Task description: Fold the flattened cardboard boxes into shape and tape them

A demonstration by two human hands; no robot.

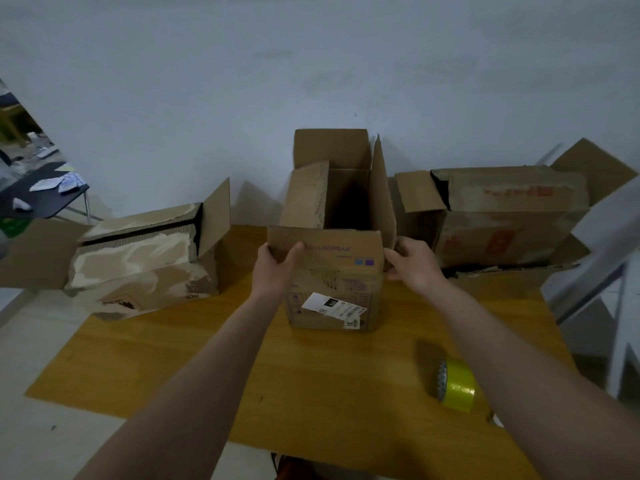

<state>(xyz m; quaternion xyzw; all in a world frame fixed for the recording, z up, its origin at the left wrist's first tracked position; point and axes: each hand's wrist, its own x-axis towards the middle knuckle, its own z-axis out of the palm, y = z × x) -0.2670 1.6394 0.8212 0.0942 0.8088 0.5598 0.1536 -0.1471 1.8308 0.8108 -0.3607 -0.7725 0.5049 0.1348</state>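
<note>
- The middle cardboard box (334, 285) stands upright near the centre of the wooden table (214, 368), its top open and all four flaps raised.
- The near flap (325, 249) stands up toward the camera and carries a printed code that reads upside down; below it, on the box's front wall, a white shipping label (332, 308) sits askew and part peeled.
- The left hand (277, 265) grips the near flap at its left corner, thumb on the face toward the camera, fingers curled behind the edge.
- The right hand (410, 259) is at the box's right front corner, where the near flap meets the tall right flap (382, 192). Its fingers curl round that corner, though the view is too dim to say for certain which flap they pinch.
- A roll of yellow tape (455, 384) stands on its edge on the table, near the front right and just beside the right forearm, well apart from the middle box.
- A torn box (138, 261) lies on its side at the table's left end, its outer paper stripped in patches and one flap raised.
- A larger box with red print (502, 216) lies at the right end, flaps splayed.
- Behind the table is a plain pale wall (311, 64); at far left a dark table (45, 199) bears crumpled paper, and at far right a white frame (616, 289) shows.
</note>
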